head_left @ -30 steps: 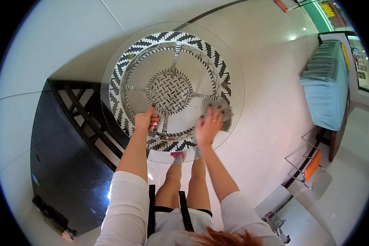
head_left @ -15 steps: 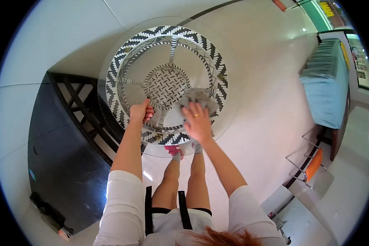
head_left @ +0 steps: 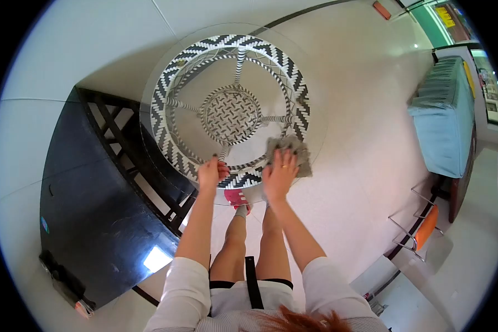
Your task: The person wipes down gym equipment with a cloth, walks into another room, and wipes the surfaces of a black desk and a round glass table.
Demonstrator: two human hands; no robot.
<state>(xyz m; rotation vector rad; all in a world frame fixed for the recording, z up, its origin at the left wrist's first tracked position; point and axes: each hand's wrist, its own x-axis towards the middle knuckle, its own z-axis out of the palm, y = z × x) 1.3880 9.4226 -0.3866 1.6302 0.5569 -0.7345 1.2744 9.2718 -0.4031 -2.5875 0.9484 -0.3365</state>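
A round table (head_left: 301, 105) with a woven black-and-white rim and a clear glass top stands in front of me. My right hand (head_left: 281, 176) presses a grey cloth (head_left: 299, 157) against the glass near the table's lower right edge, its fingers spread over the cloth and holding it. Over the near left part of the rim is my left hand (head_left: 211, 172), its fingers curled into a loose fist with nothing visible in them. Through the glass shows a round woven shelf (head_left: 231, 117) below, joined to the rim by wrapped struts.
On the left, a dark glossy table (head_left: 99, 205) stands close beside a dark slatted frame (head_left: 130, 157). A blue-covered piece of furniture (head_left: 442, 127) and an orange chair (head_left: 426, 227) are at the right. My red shoe (head_left: 237, 197) is just under the near table edge.
My right hand and the cloth have slid right and towards me, out to the glass edge. My left hand has moved right and nearer to me. The view has shifted slightly.
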